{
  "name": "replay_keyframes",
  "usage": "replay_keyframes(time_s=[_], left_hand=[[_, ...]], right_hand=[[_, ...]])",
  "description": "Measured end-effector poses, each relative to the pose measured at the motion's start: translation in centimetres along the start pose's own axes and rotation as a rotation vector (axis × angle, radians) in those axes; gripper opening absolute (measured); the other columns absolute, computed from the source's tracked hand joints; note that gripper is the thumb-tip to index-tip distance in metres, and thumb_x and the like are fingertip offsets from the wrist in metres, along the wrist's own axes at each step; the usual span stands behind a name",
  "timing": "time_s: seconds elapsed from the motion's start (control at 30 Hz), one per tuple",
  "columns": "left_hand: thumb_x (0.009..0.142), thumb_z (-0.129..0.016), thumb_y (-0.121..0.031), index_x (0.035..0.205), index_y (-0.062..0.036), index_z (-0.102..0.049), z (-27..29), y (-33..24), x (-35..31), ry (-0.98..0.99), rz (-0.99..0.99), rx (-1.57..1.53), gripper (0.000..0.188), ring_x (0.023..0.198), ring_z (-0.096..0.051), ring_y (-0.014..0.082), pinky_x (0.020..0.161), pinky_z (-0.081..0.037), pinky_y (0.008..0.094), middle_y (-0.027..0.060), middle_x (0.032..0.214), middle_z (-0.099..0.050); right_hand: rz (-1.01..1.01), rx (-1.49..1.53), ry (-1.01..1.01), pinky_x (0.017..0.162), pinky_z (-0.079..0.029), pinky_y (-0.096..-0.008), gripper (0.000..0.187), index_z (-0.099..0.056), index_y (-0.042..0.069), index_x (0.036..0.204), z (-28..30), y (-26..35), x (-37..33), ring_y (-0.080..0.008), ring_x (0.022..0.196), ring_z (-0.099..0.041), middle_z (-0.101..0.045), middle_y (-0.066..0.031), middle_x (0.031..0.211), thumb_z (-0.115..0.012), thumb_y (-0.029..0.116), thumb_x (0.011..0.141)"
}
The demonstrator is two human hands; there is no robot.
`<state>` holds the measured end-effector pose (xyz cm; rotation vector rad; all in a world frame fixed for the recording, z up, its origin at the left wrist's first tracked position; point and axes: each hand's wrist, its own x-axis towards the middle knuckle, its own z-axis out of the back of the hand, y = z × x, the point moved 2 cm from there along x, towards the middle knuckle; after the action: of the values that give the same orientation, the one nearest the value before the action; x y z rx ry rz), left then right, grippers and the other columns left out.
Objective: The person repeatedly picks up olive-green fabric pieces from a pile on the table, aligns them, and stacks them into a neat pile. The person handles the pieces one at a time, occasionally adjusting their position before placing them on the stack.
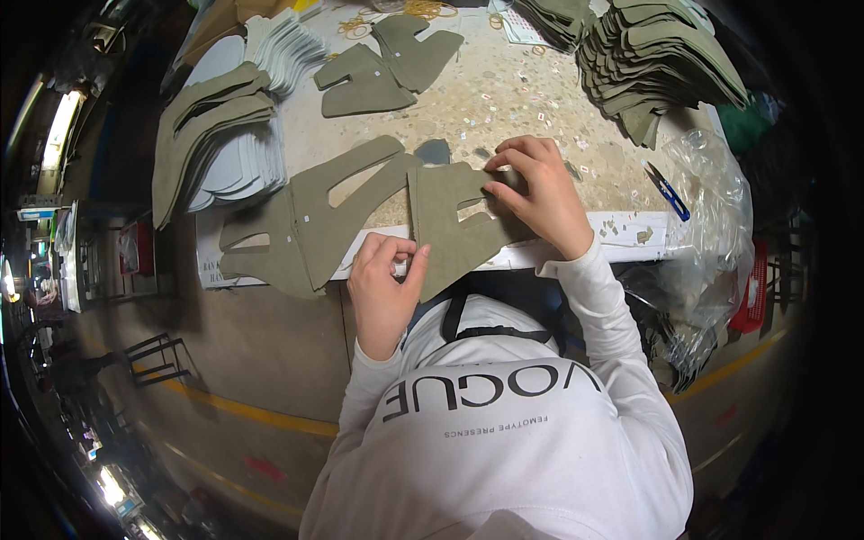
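An olive-green cut fabric piece (pixel 447 211) with a slot in its right side lies in front of me, overhanging the table's near edge. My left hand (pixel 387 283) is at its lower left edge, fingers curled and thumb close to them, gripping the cloth there. At its upper right, my right hand (pixel 543 193) has thumb and forefinger closed on a fold of the same piece. Just left of it, partly covered at the border, rests a larger olive fabric piece (pixel 315 211) with slots and small white stickers.
Olive pieces (pixel 387 67) lie farther back. Stacks of grey-white pieces (pixel 243 162) and olive pieces (pixel 211 121) stand left; a tall olive stack (pixel 661 58) stands back right. Blue-handled thread snips (pixel 668 193) lie right, beside clear plastic bags (pixel 711 207). Rubber bands (pixel 355 27) sit at the back.
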<state>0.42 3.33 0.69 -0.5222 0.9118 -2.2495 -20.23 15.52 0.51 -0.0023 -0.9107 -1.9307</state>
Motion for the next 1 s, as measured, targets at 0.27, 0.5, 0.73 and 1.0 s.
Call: replay_keyframes(time_s=[0.27, 0.5, 0.73, 1.0], left_hand=[[0.077, -0.078, -0.017, 0.090, -0.0036, -0.067, -0.4, 0.7, 0.6, -0.086, -0.048, 0.156, 0.021, 0.069, -0.055, 0.0183, 0.063, -0.047, 0.0332, 0.0062, 0.085, -0.059], [0.078, -0.073, -0.011, 0.106, -0.0049, -0.064, -1.3, -0.2, 1.2, 0.060, -0.013, -0.129, 0.030, 0.074, -0.059, 0.0189, 0.062, -0.048, 0.0303, 0.0103, 0.104, -0.064], [0.079, -0.065, -0.005, 0.131, -0.0087, -0.059, 2.4, -3.1, 4.6, 0.296, -0.421, -0.002, 0.052, 0.100, -0.065, 0.0288, 0.077, -0.052, 0.0339, 0.0140, 0.129, -0.057], [0.078, -0.062, -0.005, 0.129, -0.0092, -0.061, 11.4, -8.7, 11.3, 0.476, -0.664, 0.224, 0.051, 0.106, -0.064, 0.0298, 0.086, -0.052, 0.0355, 0.0119, 0.129, -0.059]], right_hand=[[-0.069, 0.030, -0.002, 0.088, -0.045, -0.0395, 0.012, -0.068, 0.005, 0.087, -1.0, -0.4, -0.1, -0.0319, 0.097, -0.054, -0.059, -0.0108, 0.095, -0.074, 0.010, 0.077], [-0.088, 0.048, -0.256, 0.085, -0.045, -0.0363, 0.013, -0.071, 0.006, 0.095, -0.2, -1.7, -0.7, -0.0288, 0.094, -0.058, -0.064, -0.0096, 0.092, -0.070, 0.008, 0.083], [-0.119, 0.135, -0.322, 0.084, -0.045, -0.0354, 0.012, -0.072, 0.006, 0.095, 0.4, -1.9, -1.2, -0.0277, 0.093, -0.057, -0.064, -0.0089, 0.093, -0.067, 0.004, 0.084], [-0.164, 0.200, -0.290, 0.082, -0.045, -0.0344, 0.014, -0.072, 0.006, 0.096, 0.3, -1.9, -1.8, -0.0258, 0.092, -0.057, -0.065, -0.0079, 0.093, -0.066, 0.003, 0.085]])
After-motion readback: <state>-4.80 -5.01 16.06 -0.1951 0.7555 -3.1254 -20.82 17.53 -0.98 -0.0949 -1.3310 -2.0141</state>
